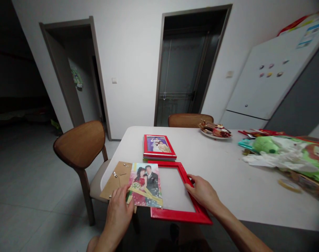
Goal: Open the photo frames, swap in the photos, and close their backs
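Note:
My left hand (120,206) grips the lower left edge of a photo (146,183) of a couple, one in red and one in a dark suit. Partly under that photo and hand lies a brown backing board (120,175) with metal clips. My right hand (203,190) is closed on the right side of an empty red frame (182,215), whose near edge juts past the table's front edge. The photo overlaps the frame's left side. Just behind, a second red frame (159,155) with a picture in it lies on what looks like a stack.
The white table (214,164) carries a plate of food (216,134) at the back and a pile of bags and tissue (280,150) at the right, with a tape roll (289,186) before it. Brown chairs stand at the left (82,143) and behind (191,120).

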### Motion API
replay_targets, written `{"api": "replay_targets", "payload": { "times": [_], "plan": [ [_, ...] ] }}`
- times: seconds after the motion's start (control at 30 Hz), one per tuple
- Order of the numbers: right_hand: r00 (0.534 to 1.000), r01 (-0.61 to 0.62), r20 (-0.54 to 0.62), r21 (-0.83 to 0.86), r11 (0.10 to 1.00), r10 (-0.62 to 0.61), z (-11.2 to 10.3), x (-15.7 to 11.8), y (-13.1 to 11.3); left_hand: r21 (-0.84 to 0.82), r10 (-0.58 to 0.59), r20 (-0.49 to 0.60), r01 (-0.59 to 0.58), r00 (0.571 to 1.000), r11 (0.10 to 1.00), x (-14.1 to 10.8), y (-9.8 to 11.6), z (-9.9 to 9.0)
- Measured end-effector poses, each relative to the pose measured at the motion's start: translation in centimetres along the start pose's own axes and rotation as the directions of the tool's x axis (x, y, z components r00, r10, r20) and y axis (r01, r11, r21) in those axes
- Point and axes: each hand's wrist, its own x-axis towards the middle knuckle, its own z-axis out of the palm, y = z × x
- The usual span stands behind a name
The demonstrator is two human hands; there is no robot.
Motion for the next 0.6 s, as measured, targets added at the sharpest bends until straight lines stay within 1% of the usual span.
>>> {"api": "replay_targets", "payload": {
  "times": [0.07, 0.13, 0.17, 0.2, 0.27, 0.3, 0.33, 0.4, 0.47, 0.5, 0.57, 0.6],
  "plan": [
    [0.998, 0.043, -0.053, 0.041, 0.998, -0.04, -0.3, -0.3, -0.8, 0.0, 0.062, -0.003, -0.062, 0.998, 0.998, -0.1, 0.3, 0.1],
    [0.994, 0.094, -0.075, 0.163, 0.982, -0.083, -0.2, -0.6, -2.3, -0.015, 0.142, 0.008, -0.142, 0.99, 0.99, -0.2, 0.9, 0.4],
    [0.994, 0.105, -0.052, 0.262, 0.959, -0.095, 0.1, -0.7, -3.2, -0.022, 0.184, 0.03, -0.184, 0.982, 0.983, -0.3, 1.3, 0.5],
    [0.995, 0.09, -0.004, 0.378, 0.921, -0.096, 0.5, -0.9, -4.2, -0.027, 0.221, 0.064, -0.22, 0.973, 0.975, -0.4, 1.7, 0.7],
    [0.988, -0.008, 0.13, 0.604, 0.797, -0.089, 1.7, -0.9, -6.0, -0.023, 0.268, 0.15, -0.267, 0.952, 0.963, -0.6, 2.4, 1.3],
    [0.979, -0.066, 0.184, 0.685, 0.726, -0.085, 2.3, -0.8, -6.9, -0.013, 0.274, 0.186, -0.277, 0.944, 0.961, -0.6, 2.6, 1.6],
    [0.973, -0.113, 0.218, 0.745, 0.658, -0.079, 2.8, -0.7, -7.8, 0.001, 0.272, 0.21, -0.278, 0.939, 0.961, -0.6, 2.7, 1.9],
    [0.972, -0.159, 0.227, 0.829, 0.537, -0.062, 3.3, -0.4, -9.4, 0.022, 0.262, 0.22, -0.273, 0.94, 0.962, -0.4, 2.8, 2.5],
    [0.982, -0.143, 0.181, 0.898, 0.416, -0.054, 2.8, -0.2, -11.0, 0.005, 0.263, 0.179, -0.268, 0.948, 0.963, 0.1, 2.6, 2.7],
    [0.987, -0.124, 0.153, 0.93, 0.345, -0.058, 2.2, -0.2, -11.8, -0.026, 0.268, 0.139, -0.267, 0.953, 0.963, 0.4, 2.6, 2.6],
    [0.991, -0.092, 0.109, 0.976, 0.197, -0.078, 0.7, -0.4, -13.2, -0.128, 0.248, 0.026, -0.243, 0.968, 0.962, 1.1, 2.7, 1.8],
    [0.991, -0.089, 0.102, 0.986, 0.138, -0.088, -0.1, -0.6, -13.8, -0.193, 0.208, -0.033, -0.211, 0.978, 0.958, 1.5, 2.9, 1.3]
  ]
}}
